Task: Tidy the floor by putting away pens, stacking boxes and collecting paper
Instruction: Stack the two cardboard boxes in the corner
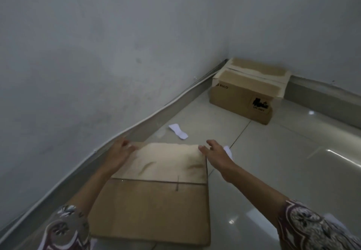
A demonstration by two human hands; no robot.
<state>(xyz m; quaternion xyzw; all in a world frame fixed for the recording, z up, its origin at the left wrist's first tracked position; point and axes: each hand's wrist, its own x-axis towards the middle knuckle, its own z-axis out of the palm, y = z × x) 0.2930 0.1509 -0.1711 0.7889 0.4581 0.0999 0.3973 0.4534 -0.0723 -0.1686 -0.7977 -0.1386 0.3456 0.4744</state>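
Observation:
A brown cardboard box (156, 197) lies in front of me on the tiled floor, its far flap pale and scuffed. My left hand (120, 151) holds the box's far left corner, fingers over the edge. My right hand (214, 152) reaches to the far right corner with fingers spread, thumb touching the flap's edge. A second cardboard box (244, 95) with black print stands in the room's corner. A white scrap of paper (178, 131) lies on the floor between the two boxes. Another white paper (229, 150) shows partly behind my right hand.
Grey walls meet at the corner, with a grey skirting board (136, 130) and a thin white cable (109, 142) along the left wall. Glossy tiles (293, 152) spread to the right. A white sheet (332, 221) peeks out by my right sleeve.

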